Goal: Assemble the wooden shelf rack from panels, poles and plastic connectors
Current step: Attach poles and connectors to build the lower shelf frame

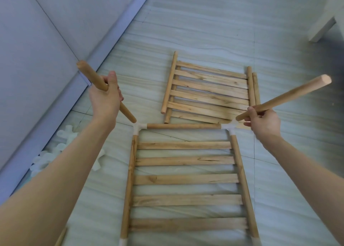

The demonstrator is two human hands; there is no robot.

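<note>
A slatted wooden panel (186, 178) lies on the floor in front of me, with a white plastic connector at its far left corner (138, 128) and another at its far right corner (230, 127). My left hand (105, 99) grips a wooden pole (87, 72) whose lower tip sits just above the left connector. My right hand (262, 123) holds a second pole (290, 95), its lower end next to the right connector. Both poles tilt outward.
Stacked slatted panels (208, 91) with loose poles (256, 87) lie further away on the floor. Spare white connectors (63, 141) sit at the left by a grey sofa base (46, 123). A white furniture leg (323, 28) stands at top right.
</note>
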